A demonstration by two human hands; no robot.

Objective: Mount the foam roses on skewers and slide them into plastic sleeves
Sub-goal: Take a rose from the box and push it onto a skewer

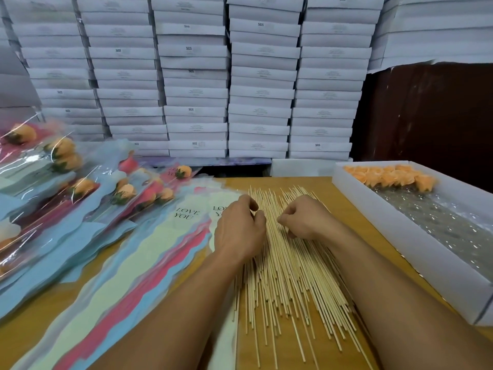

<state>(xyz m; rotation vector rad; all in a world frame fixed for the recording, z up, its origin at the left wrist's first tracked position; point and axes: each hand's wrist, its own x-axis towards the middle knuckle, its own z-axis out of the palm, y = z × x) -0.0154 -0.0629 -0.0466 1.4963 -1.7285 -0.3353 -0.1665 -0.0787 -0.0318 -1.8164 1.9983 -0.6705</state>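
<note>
Head view showed both hands over the skewers (288, 263), a loose fan of thin pale sticks lying on the surface (354, 209). Left hand (240, 225) had its fingers curled, tips pinching at the sticks; right hand (304, 217) was curled likewise, fingertips down among them. Whether either had one stick free could not be told. To do this step well, I judged, one skewer should be teased clear with the fingertips and lifted without dragging its neighbours. Roses (389, 177), orange foam heads, sat bunched at the far end of a white tray (400, 231) on the right. Sleeves (149, 252), pastel and printed "LOVE YOU", lay just left of the skewers.
</note>
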